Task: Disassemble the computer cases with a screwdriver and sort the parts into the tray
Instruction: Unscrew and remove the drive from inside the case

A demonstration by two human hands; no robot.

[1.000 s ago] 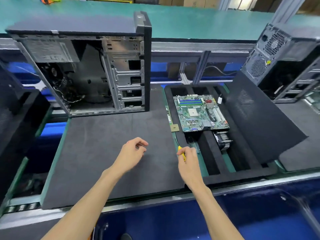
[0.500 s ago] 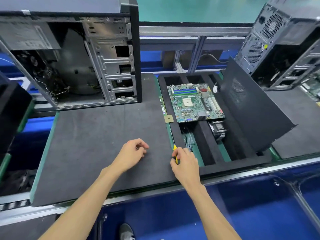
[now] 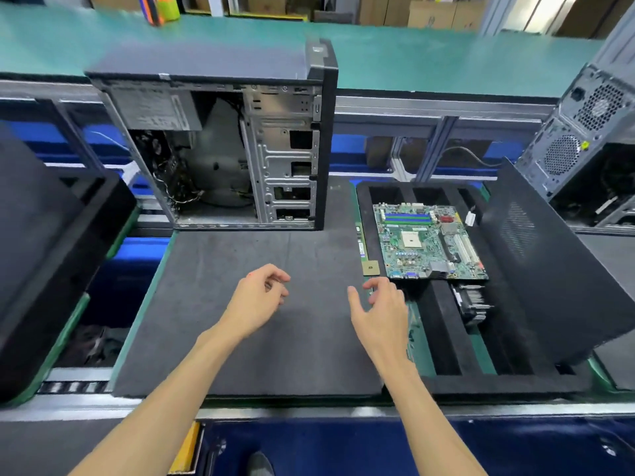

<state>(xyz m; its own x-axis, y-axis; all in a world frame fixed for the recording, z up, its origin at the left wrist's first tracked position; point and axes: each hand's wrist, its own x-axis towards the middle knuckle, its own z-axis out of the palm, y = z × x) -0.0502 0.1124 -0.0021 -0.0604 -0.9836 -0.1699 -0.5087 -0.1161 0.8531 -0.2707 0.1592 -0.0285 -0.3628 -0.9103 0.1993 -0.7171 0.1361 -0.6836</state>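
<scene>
The open black tower computer case (image 3: pixel 220 139) stands upright at the far edge of the dark grey foam mat (image 3: pixel 247 321), its open side facing near, a placement that appears meant to give access to the interior; wiring and a grey power supply remain inside it, so disassembly is judged unfinished. The black foam compartment tray (image 3: pixel 443 379) lies just right of the mat, touching it along one edge, presumably so removed parts travel a short way. In the tray rests one green motherboard (image 3: pixel 426 242), flat across the far compartments; one narrow green memory stick (image 3: pixel 360 235) lies along the tray's left slot; one small square processor chip (image 3: pixel 370 268) sits at the near end of that stick; one finned black heatsink (image 3: pixel 470 304) sits in a near compartment. One black perforated side panel (image 3: pixel 543 269) leans tilted on the tray's right side. A second case, grey with fan grilles (image 3: pixel 591 132), stands far right; its state cannot be judged fully. Count of cases in clear view: two.

The left hand (image 3: pixel 257 300) hovers over the mat, fingers loosely curled, grasping nothing; the right hand (image 3: pixel 381 310) hovers at the tray's left edge, fingers spread and released, holding nothing. No screwdriver can be made out in this view.
</scene>
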